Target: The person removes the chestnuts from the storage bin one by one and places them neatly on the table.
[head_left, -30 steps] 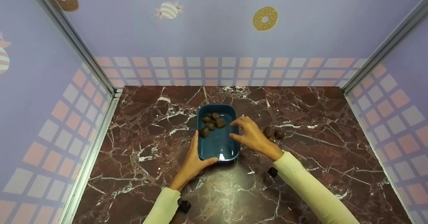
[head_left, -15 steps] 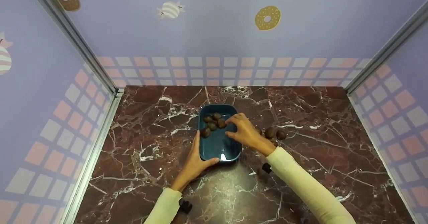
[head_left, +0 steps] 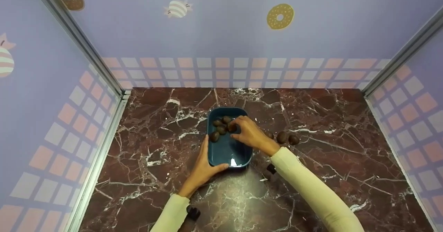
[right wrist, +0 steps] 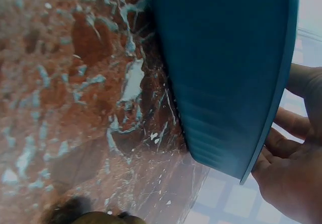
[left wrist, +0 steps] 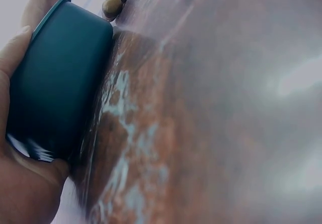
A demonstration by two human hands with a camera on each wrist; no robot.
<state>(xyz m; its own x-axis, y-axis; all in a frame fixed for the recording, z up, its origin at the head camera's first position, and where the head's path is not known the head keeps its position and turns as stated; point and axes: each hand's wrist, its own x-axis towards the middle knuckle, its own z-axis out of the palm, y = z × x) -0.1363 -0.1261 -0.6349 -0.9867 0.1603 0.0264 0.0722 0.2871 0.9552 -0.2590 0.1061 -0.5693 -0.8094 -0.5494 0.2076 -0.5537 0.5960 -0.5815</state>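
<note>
A deep teal-blue rectangular dish (head_left: 229,152) with rounded corners stands on the marble top, also seen from outside in the left wrist view. My left hand (head_left: 203,168) holds its near left corner, fingers along the left wall and thumb at the near rim. Several brown chestnuts (head_left: 221,130) lie in the dish's far left part. Reaching over the right rim, my right hand (head_left: 251,132) pinches one chestnut (head_left: 232,126) at that cluster's right side. In the right wrist view the dish wall (right wrist: 226,73) hides the right fingertips.
More chestnuts (head_left: 282,137) lie on the marble tabletop (head_left: 166,121) right of the dish, partly behind the right wrist. Patterned panels (head_left: 221,34) enclose the back and both sides. Small pale flecks dot the stone.
My right hand has moved left, farther over the dish, and its fingers have closed on a chestnut there. The left hand keeps its hold on the dish corner.
</note>
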